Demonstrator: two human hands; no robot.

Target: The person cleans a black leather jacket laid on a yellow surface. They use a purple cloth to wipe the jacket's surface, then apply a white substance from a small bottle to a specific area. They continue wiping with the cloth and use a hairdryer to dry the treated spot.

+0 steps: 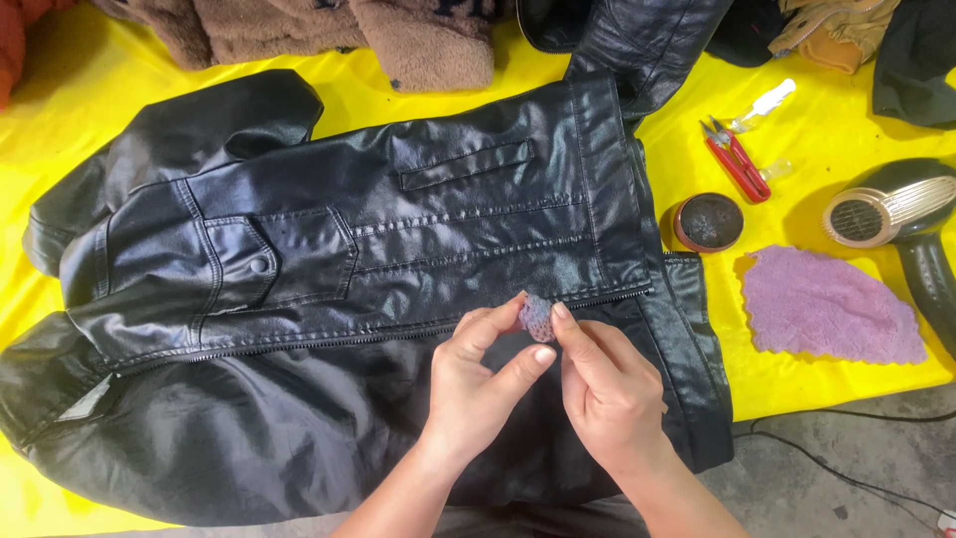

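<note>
**Pinching a small purple cloth over a black leather jacket**

Looking down from head height, we see our two bare hands meeting above a glossy black leather jacket (378, 259) spread flat across a bright yellow table covering (90, 100). Our left hand (478, 384) and our right hand (607, 384) together pinch a small bunched scrap of purple cloth (537, 317) between thumbs and fingertips, so both hands are closed on it. The scrap sits just above the jacket's zipper line (299, 344), near the hem end of the front panel; we cannot tell whether it touches the leather.

The jacket lies sideways, collar and snap-buttoned chest pocket (259, 261) to our left, a slanted welt pocket (465, 164) toward the middle, hem band to our right.

Right of the jacket, on the yellow covering, rest a round open tin with dark contents (708, 221), a pair of red-handled thread snips (735, 159) and a small clear plastic bottle (765, 105). Nearer to us lies a flat purple knitted cloth (827, 304), and beside it a dark green hair dryer with a pale grille (896, 219).

Along the far edge, a brown fleecy garment (398, 35) lies bunched, with another black leather piece (647, 40) just beside it. Grey floor with a dark cable (827, 468) shows at lower right.
</note>
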